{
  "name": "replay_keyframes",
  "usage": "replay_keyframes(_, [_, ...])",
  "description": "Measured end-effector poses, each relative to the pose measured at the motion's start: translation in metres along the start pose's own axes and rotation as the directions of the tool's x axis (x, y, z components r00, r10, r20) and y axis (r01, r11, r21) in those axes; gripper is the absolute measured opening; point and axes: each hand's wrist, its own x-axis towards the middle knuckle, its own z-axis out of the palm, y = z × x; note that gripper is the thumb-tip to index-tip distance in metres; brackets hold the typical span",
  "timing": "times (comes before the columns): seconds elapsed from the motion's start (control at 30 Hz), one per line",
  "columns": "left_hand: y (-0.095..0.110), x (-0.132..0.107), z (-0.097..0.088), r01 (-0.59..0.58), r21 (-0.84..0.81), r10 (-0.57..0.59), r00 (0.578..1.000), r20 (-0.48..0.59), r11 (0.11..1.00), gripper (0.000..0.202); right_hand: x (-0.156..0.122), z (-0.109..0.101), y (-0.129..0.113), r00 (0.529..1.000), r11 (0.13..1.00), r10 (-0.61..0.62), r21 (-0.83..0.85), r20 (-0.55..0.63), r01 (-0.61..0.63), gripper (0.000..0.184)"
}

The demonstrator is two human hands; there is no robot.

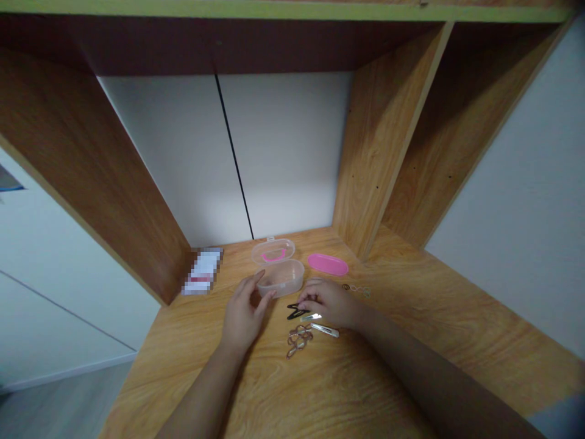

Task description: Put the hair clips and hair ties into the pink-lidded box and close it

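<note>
A clear plastic box with its lid hinged open stands on the wooden desk. My left hand rests beside it, thumb and fingers touching the box's near wall. My right hand lies just right of the box, fingertips pinched on a black hair clip. Silver clips and brownish clips lie on the desk below that hand. Small hair ties lie to its right.
A pink oval tray sits behind my right hand. A blurred white card lies at the back left. Wooden side panels and a white back wall enclose the desk nook.
</note>
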Motion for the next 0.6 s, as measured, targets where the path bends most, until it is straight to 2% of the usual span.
replay_keyframes(0.13, [0.001, -0.001, 0.0, 0.02, 0.017, -0.021, 1.0, 0.021, 1.0, 0.044, 0.0, 0.002, 0.008, 0.996, 0.994, -0.075, -0.076, 0.048, 0.078, 0.017])
replay_keyframes(0.3, [-0.003, -0.002, 0.001, 0.018, 0.015, -0.018, 0.999, 0.037, 1.0, 0.044, 0.001, 0.002, 0.01, 0.996, 0.986, -0.081, -0.142, 0.043, 0.087, 0.017])
replay_keyframes(0.47, [-0.003, -0.002, 0.002, 0.028, 0.027, -0.029, 0.999, 0.026, 0.999, 0.044, -0.003, -0.01, 0.014, 0.995, 0.983, -0.1, -0.152, -0.004, 0.098, 0.017])
replay_keyframes(0.6, [-0.002, -0.002, 0.001, 0.033, 0.026, -0.033, 0.999, 0.029, 0.999, 0.043, -0.007, -0.018, 0.017, 0.996, 0.983, -0.081, -0.162, 0.023, 0.084, 0.022])
